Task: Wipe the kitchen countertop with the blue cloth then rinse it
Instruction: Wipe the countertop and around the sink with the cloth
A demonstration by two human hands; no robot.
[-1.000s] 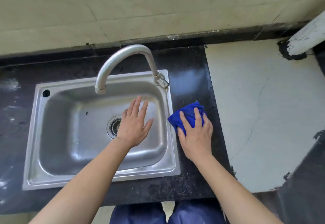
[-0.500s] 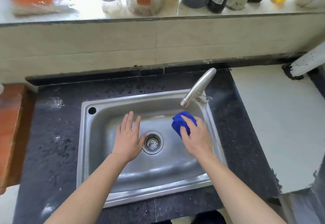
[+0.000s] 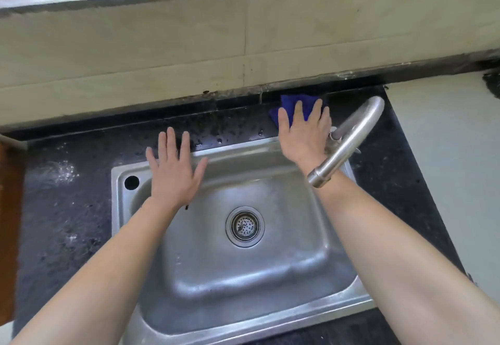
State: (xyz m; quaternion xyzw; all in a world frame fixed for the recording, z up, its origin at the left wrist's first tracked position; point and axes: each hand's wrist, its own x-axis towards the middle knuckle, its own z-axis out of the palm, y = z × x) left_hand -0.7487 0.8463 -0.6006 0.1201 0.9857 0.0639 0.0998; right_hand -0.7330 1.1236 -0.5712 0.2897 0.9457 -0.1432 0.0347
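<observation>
Two hands show: a left hand point(image 3: 173, 174) and a right hand point(image 3: 303, 133). There is one cloth point(image 3: 293, 105), one sink point(image 3: 270, 152), one drain point(image 3: 244, 226), one faucet point(image 3: 349, 139) and one overflow hole point(image 3: 131, 182).

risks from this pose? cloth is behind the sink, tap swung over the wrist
1. The faucet spout crosses just above the right hand wrist; pulling back could knock it.
2. The blue cloth is pressed flat in the narrow countertop strip against the wall; the corner seam may get missed.
3. The left hand lies open across the sink back rim, where droplets show; it could slip.
</observation>
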